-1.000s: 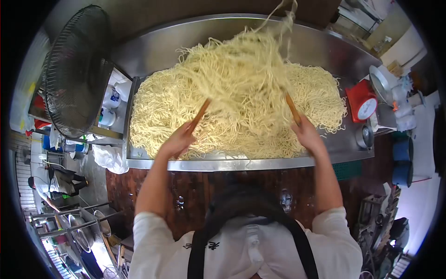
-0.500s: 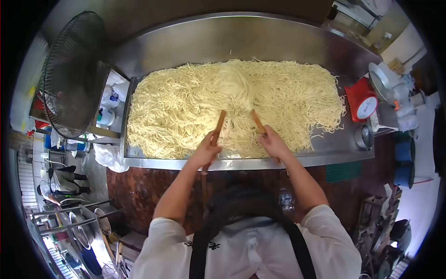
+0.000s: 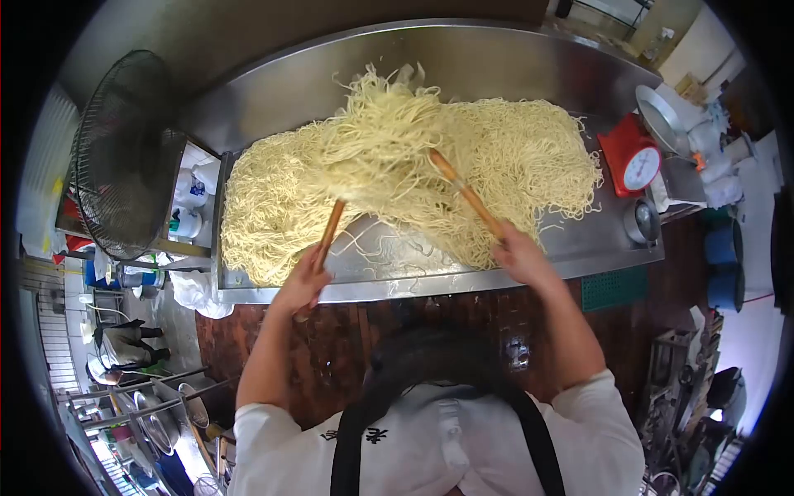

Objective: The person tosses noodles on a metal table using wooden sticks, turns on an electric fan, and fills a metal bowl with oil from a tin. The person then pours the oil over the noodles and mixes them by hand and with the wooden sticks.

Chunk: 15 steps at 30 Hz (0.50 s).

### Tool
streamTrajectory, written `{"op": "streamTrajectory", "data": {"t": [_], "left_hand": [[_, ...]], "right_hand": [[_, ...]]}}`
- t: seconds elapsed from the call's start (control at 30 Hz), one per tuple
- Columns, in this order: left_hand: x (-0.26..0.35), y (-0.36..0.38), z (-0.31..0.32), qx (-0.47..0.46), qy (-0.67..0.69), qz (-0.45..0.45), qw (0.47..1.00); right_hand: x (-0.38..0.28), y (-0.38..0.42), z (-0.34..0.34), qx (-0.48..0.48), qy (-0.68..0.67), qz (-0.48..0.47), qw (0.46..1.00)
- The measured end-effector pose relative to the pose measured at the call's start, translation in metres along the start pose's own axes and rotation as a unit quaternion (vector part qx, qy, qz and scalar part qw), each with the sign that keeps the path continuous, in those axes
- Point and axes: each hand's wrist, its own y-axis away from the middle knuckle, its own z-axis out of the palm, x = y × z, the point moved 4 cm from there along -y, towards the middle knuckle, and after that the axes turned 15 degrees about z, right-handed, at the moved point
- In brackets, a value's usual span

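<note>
Two sticks (image 3: pixel 329 233) | tips buried in noodles (image 3: pixel 397 165) | fingers hidden.

Both bare arms reached forward; the left hand (image 3: pixel 303 283) and the right hand (image 3: pixel 518 252) were each closed in a grip.

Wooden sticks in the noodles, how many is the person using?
2. One wooden stick is in the left hand; the other wooden stick is in the right hand. Both tips are buried under the lifted noodles.
</note>
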Motion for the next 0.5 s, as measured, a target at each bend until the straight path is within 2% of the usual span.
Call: {"op": "streamTrajectory", "data": {"t": [0.07, 0.13, 0.2, 0.23, 0.27, 0.3, 0.33, 0.37, 0.4, 0.43, 0.47, 0.5], "left_hand": [[0.007, 0.054, -0.025, -0.042, -0.042, -0.127, 0.99], [0.016, 0.097, -0.03, -0.111, -0.131, -0.154, 0.973], [0.004, 0.095, -0.005, -0.118, -0.155, -0.154, 0.969], [-0.006, 0.088, 0.011, -0.119, -0.17, -0.154, 0.966], [-0.027, 0.056, 0.033, -0.124, -0.204, -0.044, 0.97], [-0.023, 0.016, 0.056, -0.117, -0.222, -0.055, 0.966], [-0.053, -0.03, 0.074, -0.084, -0.244, 0.104, 0.96], [-0.039, -0.08, 0.096, -0.121, -0.215, 0.024, 0.969], [-0.008, -0.112, 0.118, -0.109, -0.167, 0.018, 0.98], [0.01, -0.126, 0.129, -0.11, -0.054, 0.036, 0.992], [0.024, -0.116, 0.122, -0.108, -0.005, 0.032, 0.994], [0.032, -0.096, 0.111, -0.127, -0.028, 0.018, 0.991]], "right_hand": [[0.059, 0.05, -0.044, 0.007, 0.045, -0.016, 0.999], [0.07, 0.117, -0.088, -0.078, 0.032, 0.146, 0.986], [0.133, 0.136, -0.073, -0.125, 0.137, 0.236, 0.954], [0.131, 0.119, -0.05, -0.083, 0.086, 0.2, 0.972], [0.131, 0.096, -0.017, -0.037, 0.032, 0.163, 0.985], [0.154, 0.05, 0.029, -0.033, 0.012, 0.151, 0.988], [0.146, 0.011, 0.06, -0.03, -0.069, 0.146, 0.987], [0.143, -0.041, 0.094, 0.015, 0.007, 0.018, 1.0], [0.104, -0.063, 0.088, 0.004, -0.055, 0.034, 0.998], [0.082, -0.073, 0.076, 0.014, -0.115, 0.037, 0.993], [0.071, -0.075, 0.066, 0.022, -0.177, 0.041, 0.983], [0.075, -0.059, 0.053, 0.031, -0.172, 0.051, 0.983]]}}
